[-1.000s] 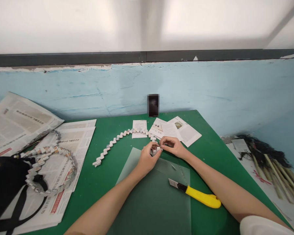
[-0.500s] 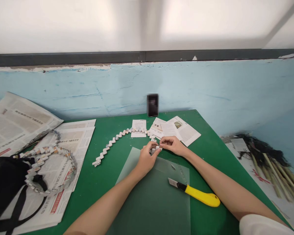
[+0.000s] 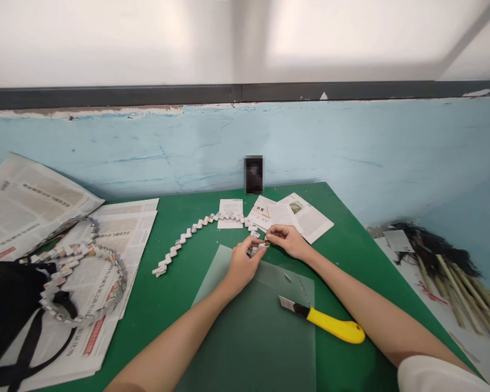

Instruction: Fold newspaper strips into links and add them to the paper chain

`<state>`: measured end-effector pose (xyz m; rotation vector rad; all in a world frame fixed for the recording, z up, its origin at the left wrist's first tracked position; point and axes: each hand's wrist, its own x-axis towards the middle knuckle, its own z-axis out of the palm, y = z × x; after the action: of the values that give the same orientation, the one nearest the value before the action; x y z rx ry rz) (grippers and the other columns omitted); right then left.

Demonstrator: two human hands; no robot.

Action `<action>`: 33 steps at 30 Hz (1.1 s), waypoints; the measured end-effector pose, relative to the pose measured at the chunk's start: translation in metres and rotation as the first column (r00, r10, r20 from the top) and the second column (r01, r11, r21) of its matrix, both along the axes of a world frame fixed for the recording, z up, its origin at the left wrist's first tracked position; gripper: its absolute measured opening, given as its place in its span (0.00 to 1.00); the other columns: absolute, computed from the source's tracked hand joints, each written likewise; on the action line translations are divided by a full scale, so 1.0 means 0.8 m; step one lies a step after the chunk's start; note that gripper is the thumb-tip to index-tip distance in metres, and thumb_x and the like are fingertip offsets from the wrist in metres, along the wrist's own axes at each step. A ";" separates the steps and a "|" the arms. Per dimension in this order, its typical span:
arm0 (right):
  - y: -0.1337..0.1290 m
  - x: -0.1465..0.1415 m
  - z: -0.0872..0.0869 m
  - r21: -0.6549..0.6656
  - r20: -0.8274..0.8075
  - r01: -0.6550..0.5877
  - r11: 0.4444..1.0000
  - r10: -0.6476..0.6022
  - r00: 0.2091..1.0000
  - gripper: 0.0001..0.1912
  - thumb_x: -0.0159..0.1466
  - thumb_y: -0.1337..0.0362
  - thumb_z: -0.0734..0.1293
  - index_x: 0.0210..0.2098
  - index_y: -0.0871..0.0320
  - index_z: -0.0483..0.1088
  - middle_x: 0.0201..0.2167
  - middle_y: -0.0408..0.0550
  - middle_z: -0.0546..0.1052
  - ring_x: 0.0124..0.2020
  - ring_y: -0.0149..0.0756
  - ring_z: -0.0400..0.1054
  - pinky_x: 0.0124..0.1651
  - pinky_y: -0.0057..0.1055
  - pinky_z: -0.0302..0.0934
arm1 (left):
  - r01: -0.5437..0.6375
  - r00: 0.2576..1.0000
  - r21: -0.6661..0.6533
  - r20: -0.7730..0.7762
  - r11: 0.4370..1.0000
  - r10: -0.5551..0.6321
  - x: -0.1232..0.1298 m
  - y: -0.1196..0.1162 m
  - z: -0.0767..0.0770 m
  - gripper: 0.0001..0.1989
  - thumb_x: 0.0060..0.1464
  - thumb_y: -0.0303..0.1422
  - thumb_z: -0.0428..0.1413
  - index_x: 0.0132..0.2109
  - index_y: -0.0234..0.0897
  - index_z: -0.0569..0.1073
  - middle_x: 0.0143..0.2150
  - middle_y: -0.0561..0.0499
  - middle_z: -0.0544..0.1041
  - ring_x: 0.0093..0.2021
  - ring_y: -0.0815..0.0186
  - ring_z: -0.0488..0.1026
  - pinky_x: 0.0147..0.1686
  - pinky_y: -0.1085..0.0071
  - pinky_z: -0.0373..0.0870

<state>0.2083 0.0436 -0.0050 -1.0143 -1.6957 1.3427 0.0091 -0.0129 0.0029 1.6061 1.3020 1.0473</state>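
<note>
A zigzag chain of folded newspaper links [image 3: 188, 234] arcs across the green table from the left up to my hands. My left hand [image 3: 244, 265] is closed around the chain's near end, thumb on top. Close beside it, my right hand [image 3: 288, 239] pinches at the same end with thumb and fingertips, where a small folded paper strip [image 3: 267, 244] shows between the hands. Fingers hide part of that end. A yellow utility knife [image 3: 330, 323] with its blade out lies below my right forearm, partly on a translucent sheet [image 3: 253, 332].
Cut newspaper pieces [image 3: 310, 215] lie behind my hands. A dark pixelated upright object [image 3: 253, 175] leans on the blue wall. At left are newspapers [image 3: 134, 228], a coiled paper chain [image 3: 120, 272] and a black bag [image 3: 8, 310]. Plant stalks [image 3: 457, 277] lie beyond the table's right edge.
My right fingers have shifted slightly at the chain's end, and the small strip between the hands has turned a little. The knife and other things stay put; the view moves marginally.
</note>
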 end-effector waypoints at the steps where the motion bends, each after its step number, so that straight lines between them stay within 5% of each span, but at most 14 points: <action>1: 0.000 0.000 -0.001 0.005 0.007 -0.007 1.000 0.007 1.000 0.18 0.65 0.48 0.70 0.36 0.59 0.75 0.29 0.44 0.76 0.29 0.32 0.66 0.33 0.29 0.60 | -0.002 1.000 0.001 0.003 1.000 0.002 0.000 0.000 0.000 0.05 0.59 0.36 0.60 0.41 0.41 0.77 0.38 0.51 0.81 0.39 0.61 0.75 0.39 0.69 0.68; 15: -0.007 -0.001 0.004 0.068 -0.004 -0.046 0.997 0.047 0.999 0.17 0.69 0.48 0.67 0.43 0.56 0.73 0.31 0.44 0.73 0.30 0.33 0.66 0.35 0.30 0.62 | 0.022 0.980 -0.069 0.198 0.997 -0.008 0.001 0.000 -0.001 0.11 0.61 0.42 0.58 0.42 0.38 0.74 0.37 0.49 0.80 0.40 0.62 0.77 0.41 0.69 0.70; 23: -0.014 -0.006 0.014 0.220 -0.007 -0.117 0.968 0.121 0.993 0.14 0.69 0.50 0.67 0.43 0.54 0.73 0.43 0.53 0.75 0.44 0.42 0.71 0.48 0.39 0.67 | 0.011 0.972 -0.054 0.236 0.998 0.002 0.001 0.000 0.002 0.14 0.59 0.43 0.60 0.44 0.39 0.72 0.37 0.50 0.78 0.37 0.63 0.75 0.37 0.71 0.68; 33: -0.013 -0.006 0.013 0.144 -0.021 -0.108 0.984 0.112 0.993 0.14 0.68 0.51 0.68 0.37 0.56 0.75 0.35 0.49 0.76 0.37 0.39 0.70 0.42 0.35 0.64 | 0.092 0.942 -0.135 0.333 0.986 -0.043 0.001 0.000 0.001 0.15 0.57 0.44 0.62 0.35 0.36 0.73 0.32 0.50 0.77 0.30 0.67 0.73 0.32 0.71 0.72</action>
<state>0.2038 0.0329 0.0056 -0.8262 -1.8206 1.2787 0.0103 -0.0132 0.0040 1.2890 1.0645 1.0946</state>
